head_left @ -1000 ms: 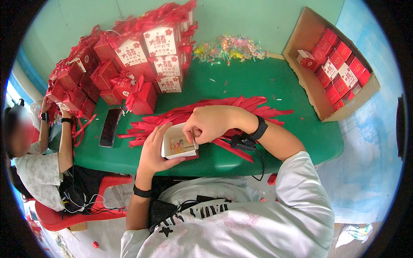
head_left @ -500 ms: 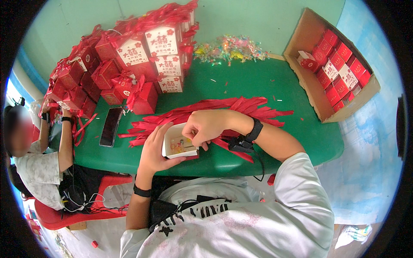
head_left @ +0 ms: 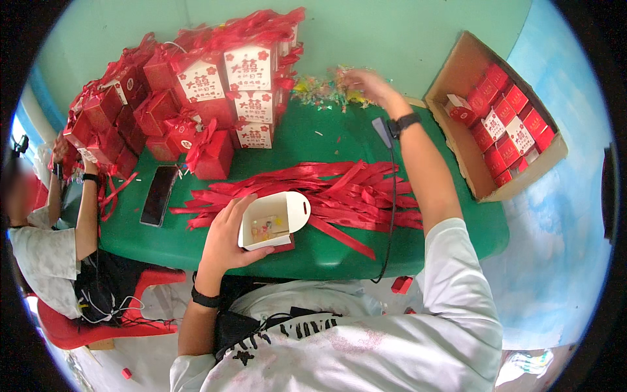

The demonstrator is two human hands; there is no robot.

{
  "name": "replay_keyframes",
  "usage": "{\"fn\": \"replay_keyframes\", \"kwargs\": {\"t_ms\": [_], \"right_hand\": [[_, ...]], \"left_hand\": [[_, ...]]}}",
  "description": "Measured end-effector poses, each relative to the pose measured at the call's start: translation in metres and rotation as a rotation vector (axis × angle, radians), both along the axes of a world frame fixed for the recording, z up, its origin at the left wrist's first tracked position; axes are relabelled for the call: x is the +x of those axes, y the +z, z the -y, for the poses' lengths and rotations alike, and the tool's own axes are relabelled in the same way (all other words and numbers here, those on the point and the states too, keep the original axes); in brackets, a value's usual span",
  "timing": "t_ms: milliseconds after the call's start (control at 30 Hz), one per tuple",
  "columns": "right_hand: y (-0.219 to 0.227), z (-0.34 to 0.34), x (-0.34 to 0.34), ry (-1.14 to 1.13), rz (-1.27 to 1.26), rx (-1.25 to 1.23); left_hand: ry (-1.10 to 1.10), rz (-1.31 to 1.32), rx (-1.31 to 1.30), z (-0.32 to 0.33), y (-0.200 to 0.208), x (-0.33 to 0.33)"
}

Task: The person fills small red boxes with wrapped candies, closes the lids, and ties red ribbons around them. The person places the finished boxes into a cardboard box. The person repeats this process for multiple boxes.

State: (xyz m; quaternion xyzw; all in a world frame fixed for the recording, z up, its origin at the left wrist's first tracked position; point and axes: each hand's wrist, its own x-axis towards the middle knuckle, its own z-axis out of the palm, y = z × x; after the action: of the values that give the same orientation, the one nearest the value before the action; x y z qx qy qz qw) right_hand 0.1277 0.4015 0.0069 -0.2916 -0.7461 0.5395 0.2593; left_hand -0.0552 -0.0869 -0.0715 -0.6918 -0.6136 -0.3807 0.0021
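My left hand [head_left: 224, 236] grips a small gift box [head_left: 269, 223] near the table's front edge. The box is open at the top, with a white inside and a rounded, slotted flap standing out on its right. Small colourful wrapped candies [head_left: 266, 230] lie at its bottom. My right arm stretches to the back of the table, where my right hand [head_left: 371, 86] is over a heap of shiny wrapped candies [head_left: 313, 91]. Its fingers are blurred, and what they hold, if anything, is hidden. Just beyond the box lies a bundle of red ribbons [head_left: 339, 189].
On the green table [head_left: 313, 147], red and white gift boxes [head_left: 248, 68] with ribbons stand stacked at the back left. A phone [head_left: 159, 196] lies before them. At right is a carton [head_left: 467, 160] of small boxes. A co-worker's arm [head_left: 88, 209] reaches to the stack.
My right hand has left the box and moved far forward to the candy heap. The box's flap now shows in full. My left hand still holds the box in about the same place.
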Motion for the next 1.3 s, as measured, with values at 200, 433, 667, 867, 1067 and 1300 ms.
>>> {"fn": "replay_keyframes", "kwargs": {"t_ms": [200,433,667,867,1067,1300], "right_hand": [[-0.059,-0.123,0.008,-0.456,0.464,0.558],[-0.084,-0.149,-0.013,-0.248,0.689,0.893],[-0.095,-0.146,-0.005,-0.388,0.734,1.057],[-0.072,-0.113,0.004,-0.572,0.544,0.880],[-0.070,-0.133,0.025,-0.522,0.452,0.960],[-0.065,-0.111,0.011,-0.476,0.549,0.840]], "left_hand": [[0.038,0.011,-0.013,0.005,-0.001,-0.003],[0.021,0.034,-0.038,0.006,-0.005,-0.006],[0.004,0.102,-0.032,-0.002,-0.010,-0.005],[0.002,0.076,-0.016,-0.004,-0.010,-0.007],[-0.019,0.089,0.003,-0.007,-0.007,-0.007],[-0.002,0.101,-0.005,-0.003,-0.007,-0.006]]}}
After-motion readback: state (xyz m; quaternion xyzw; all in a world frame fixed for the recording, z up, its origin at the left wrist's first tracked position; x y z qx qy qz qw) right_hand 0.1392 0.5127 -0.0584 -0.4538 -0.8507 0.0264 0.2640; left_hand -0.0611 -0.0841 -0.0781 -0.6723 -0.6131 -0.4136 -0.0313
